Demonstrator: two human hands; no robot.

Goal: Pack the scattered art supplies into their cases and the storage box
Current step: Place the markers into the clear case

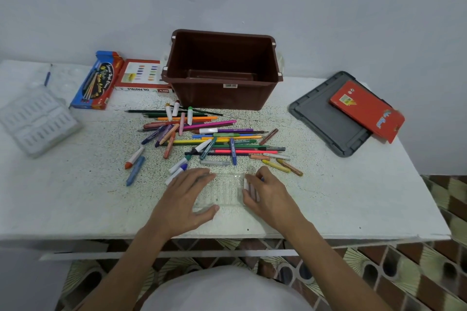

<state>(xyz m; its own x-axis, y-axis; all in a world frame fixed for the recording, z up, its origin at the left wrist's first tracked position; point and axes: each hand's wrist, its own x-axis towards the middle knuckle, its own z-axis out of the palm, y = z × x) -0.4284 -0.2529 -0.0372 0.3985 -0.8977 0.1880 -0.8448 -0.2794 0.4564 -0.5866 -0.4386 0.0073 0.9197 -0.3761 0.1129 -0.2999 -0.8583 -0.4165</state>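
A clear plastic tray [225, 190] lies on the white table [88, 204] near its front edge. My left hand [188, 199] rests on the tray's left side with fingers spread. My right hand [267, 197] is at the tray's right side, fingers closed around a couple of white-capped markers [249, 187]. Beyond the tray lies a loose pile of markers, pencils and crayons [209, 136]. Behind the pile stands the open brown storage box [222, 68], which looks empty.
A white moulded tray [38, 121] and a clear palette [60, 78] sit at the left. A blue and red watercolour box [97, 81] and an oil pastels box [142, 76] lie at the back left. A grey lid [326, 118] carries a red case [366, 111] at the right.
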